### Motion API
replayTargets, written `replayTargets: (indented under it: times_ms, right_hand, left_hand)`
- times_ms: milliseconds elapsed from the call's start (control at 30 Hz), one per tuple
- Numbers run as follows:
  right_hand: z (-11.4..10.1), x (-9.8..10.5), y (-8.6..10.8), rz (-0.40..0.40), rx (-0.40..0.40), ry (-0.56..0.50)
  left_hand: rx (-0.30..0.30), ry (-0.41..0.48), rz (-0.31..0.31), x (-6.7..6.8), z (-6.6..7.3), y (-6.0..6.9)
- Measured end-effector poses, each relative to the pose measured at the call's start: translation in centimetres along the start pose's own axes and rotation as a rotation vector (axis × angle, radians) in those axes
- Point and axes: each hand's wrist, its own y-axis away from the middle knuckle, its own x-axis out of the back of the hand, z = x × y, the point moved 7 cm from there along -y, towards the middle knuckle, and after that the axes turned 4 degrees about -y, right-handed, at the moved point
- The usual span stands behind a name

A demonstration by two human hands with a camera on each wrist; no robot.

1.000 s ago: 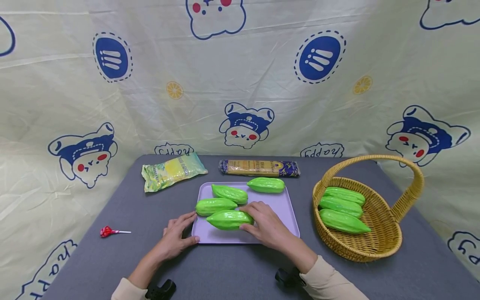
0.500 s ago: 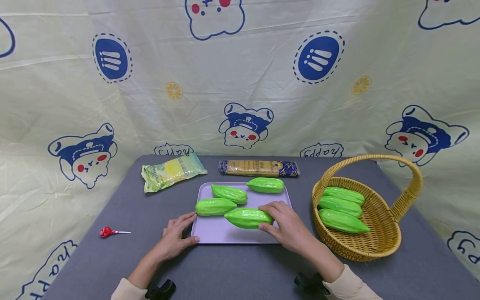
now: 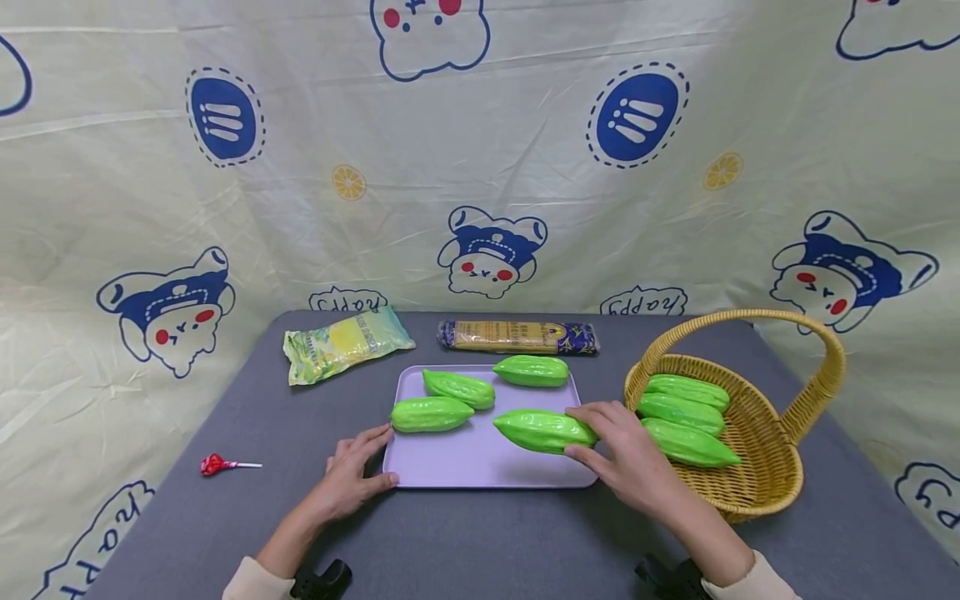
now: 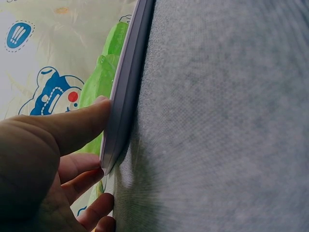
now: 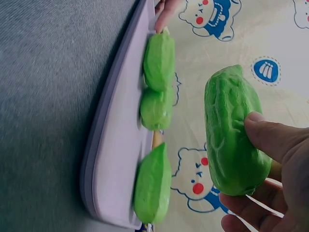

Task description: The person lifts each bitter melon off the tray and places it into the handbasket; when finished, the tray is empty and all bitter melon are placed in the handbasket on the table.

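Observation:
My right hand (image 3: pixel 626 454) grips the end of a ridged green bitter melon (image 3: pixel 542 431) between thumb and fingers. In the right wrist view this bitter melon (image 5: pixel 234 135) is held up, apart from the tray. The purple tray (image 3: pixel 465 467) carries more bitter melons: one (image 3: pixel 431 414) at the left, one (image 3: pixel 459 388) behind it, and one (image 3: pixel 531 371) at the back right. At the tray's front left corner rests my left hand (image 3: pixel 348 475); its thumb touches the rim (image 4: pixel 123 82) and its fingers lie by the side. Right of the tray, several bitter melons (image 3: pixel 686 442) fill part of a wicker basket (image 3: pixel 783 492).
The basket's tall handle (image 3: pixel 813 333) arches over its right half. Behind the tray lie a yellow-green packet (image 3: pixel 348 343) and a long gold-and-blue packet (image 3: pixel 517 337). A red lollipop (image 3: pixel 215 464) is on the grey tablecloth (image 3: pixel 465 550) at the left.
My right hand has moved right with the bitter melon, from beside the left bitter melons to over the tray's right side. The left hand has stayed at the tray corner.

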Motion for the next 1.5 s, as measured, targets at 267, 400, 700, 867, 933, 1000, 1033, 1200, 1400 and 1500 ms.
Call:
replayTargets:
  times_ms: [267, 400, 700, 867, 933, 1000, 1033, 1200, 1400, 1500]
  right_hand:
    - [1.1, 2.3, 1.3, 0.021, -0.037, 0.03]
    - [1.8, 3.4, 2.1, 0.021, -0.052, 0.056]
    - [3.7, 5.9, 4.2, 0.049, -0.094, 0.096]
    - [4.8, 6.9, 5.4, 0.047, -0.141, 0.132]
    - [5.2, 7.2, 5.9, 0.047, -0.159, 0.135]
    - [5.6, 7.5, 6.4, 0.051, -0.174, 0.129]
    - [5.8, 7.7, 6.6, 0.055, -0.182, 0.127]
    - [7.1, 8.3, 7.7, 0.047, -0.241, 0.127]
    - [8.6, 8.8, 8.7, 0.011, -0.305, 0.12]
    - [9.3, 8.9, 9.2, -0.017, -0.334, 0.123]
  left_hand:
    - [0.001, 0.001, 0.0, 0.1, 0.2, 0.1]
    - [0.005, 0.005, -0.001, 0.1, 0.2, 0.1]
    - [0.003, 0.01, 0.003, 0.1, 0.2, 0.0]
    - [0.001, 0.008, 0.004, 0.1, 0.1, 0.0]
    - [0.001, 0.006, 0.003, 0.1, 0.1, 0.0]
    - [0.002, 0.004, 0.002, 0.1, 0.1, 0.0]
    - [0.001, 0.004, 0.002, 0.1, 0.1, 0.0]
    - [0.0, 0.002, 0.002, 0.1, 0.1, 0.1]
    - [0.004, -0.002, 0.003, 0.0, 0.0, -0.1]
    - [0.008, -0.002, 0.002, 0.0, -0.1, -0.1]
